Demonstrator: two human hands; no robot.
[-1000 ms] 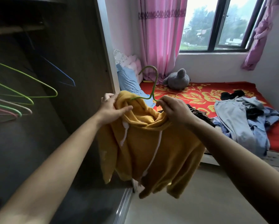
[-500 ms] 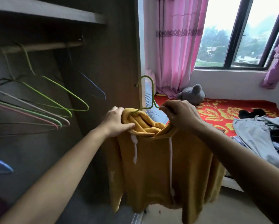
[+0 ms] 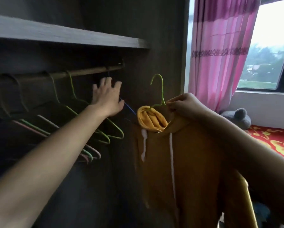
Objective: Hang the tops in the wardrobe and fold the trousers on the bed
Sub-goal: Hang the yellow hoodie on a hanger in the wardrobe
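Observation:
A mustard-yellow hooded top [image 3: 192, 162] with white drawstrings hangs on a green wire hanger [image 3: 159, 89]. My right hand [image 3: 184, 106] grips the hanger at the top's neck and holds it up beside the open wardrobe. My left hand [image 3: 107, 97] is stretched into the wardrobe with spread fingers, just below the wooden rail [image 3: 88, 72], touching a blue wire hanger [image 3: 129, 109]. The hook of the green hanger is free in the air, to the right of the rail's end.
Several empty wire hangers [image 3: 95, 134], green and pink, hang on the rail left of my left hand. A shelf [image 3: 69, 36] sits above the rail. A pink curtain [image 3: 220, 51], a window, a grey plush toy [image 3: 238, 117] and the red bed [image 3: 276, 142] lie to the right.
My left hand has let go of the yellow top and reached up into the wardrobe toward the rail. The right hand alone now holds the hanger with the top, raised higher.

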